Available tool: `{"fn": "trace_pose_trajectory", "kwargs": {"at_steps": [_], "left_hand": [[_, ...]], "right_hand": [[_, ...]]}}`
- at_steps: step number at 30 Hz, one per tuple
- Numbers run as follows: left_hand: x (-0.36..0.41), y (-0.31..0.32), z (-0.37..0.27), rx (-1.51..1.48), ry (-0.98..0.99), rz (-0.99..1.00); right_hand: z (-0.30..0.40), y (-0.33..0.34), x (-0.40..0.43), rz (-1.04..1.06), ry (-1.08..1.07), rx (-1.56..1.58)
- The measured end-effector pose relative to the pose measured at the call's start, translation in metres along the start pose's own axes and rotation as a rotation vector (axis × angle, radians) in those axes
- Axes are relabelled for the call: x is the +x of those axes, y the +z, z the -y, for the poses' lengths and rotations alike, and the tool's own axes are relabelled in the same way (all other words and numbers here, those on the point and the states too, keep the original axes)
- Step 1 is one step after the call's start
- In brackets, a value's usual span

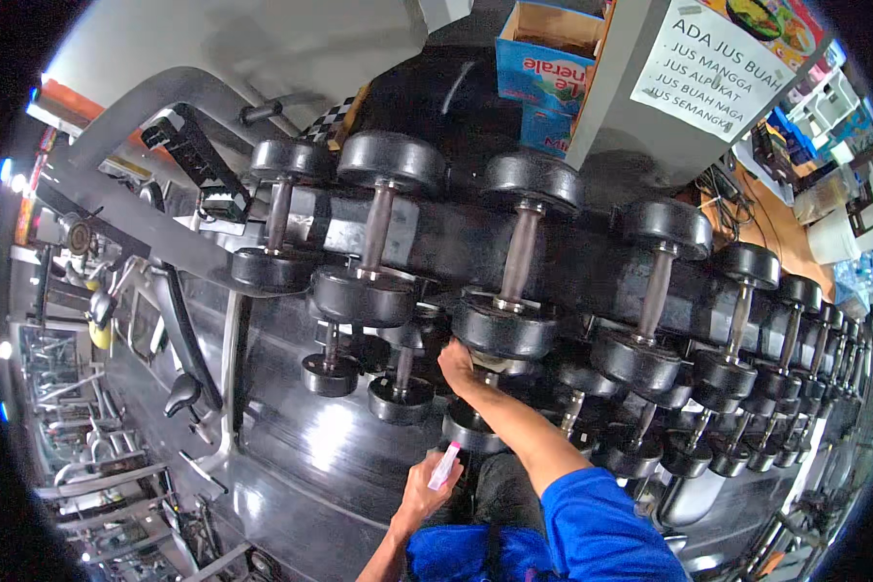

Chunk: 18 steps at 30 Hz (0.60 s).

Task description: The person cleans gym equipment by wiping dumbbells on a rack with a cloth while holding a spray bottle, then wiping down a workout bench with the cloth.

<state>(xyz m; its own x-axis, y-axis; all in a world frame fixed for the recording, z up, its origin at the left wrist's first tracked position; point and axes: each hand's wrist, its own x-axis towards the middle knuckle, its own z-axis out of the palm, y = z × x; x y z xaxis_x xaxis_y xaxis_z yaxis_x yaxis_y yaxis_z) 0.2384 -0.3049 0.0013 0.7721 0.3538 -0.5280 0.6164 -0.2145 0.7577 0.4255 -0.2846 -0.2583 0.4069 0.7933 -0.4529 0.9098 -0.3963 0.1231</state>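
My left hand (423, 491), low in front of my body, is closed around a small translucent bottle with a pink top (445, 465), probably a spray bottle. My right hand (454, 364) reaches forward to the underside of a large black dumbbell (505, 324) on the upper tier. Its fingers are partly hidden there. Something pale beige (500, 364) shows beneath that dumbbell head, beside the hand; whether I hold it is unclear. Under my right forearm sits a lower-tier dumbbell (473, 429). To its left is another lower dumbbell (401, 396).
Several more dumbbells (653, 291) continue along the two-tier rack to the right. A grey machine frame (145, 225) stands at left. Behind the rack are a blue carton (542, 80) and a grey panel bearing a printed sheet (706, 73). A wooden counter (771, 211) holds cables and containers.
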Motion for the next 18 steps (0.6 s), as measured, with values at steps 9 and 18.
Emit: {"fn": "trace_pose_trajectory", "kwargs": {"at_steps": [9, 18], "left_hand": [[-0.004, -0.009, -0.019, 0.09, 0.118, 0.062], [0.003, 0.001, -0.019, 0.088, 0.268, 0.076]], "right_hand": [[-0.043, -0.036, -0.093, -0.331, 0.03, 0.6], [-0.088, 0.004, -0.186, -0.845, 0.754, 1.046]]}}
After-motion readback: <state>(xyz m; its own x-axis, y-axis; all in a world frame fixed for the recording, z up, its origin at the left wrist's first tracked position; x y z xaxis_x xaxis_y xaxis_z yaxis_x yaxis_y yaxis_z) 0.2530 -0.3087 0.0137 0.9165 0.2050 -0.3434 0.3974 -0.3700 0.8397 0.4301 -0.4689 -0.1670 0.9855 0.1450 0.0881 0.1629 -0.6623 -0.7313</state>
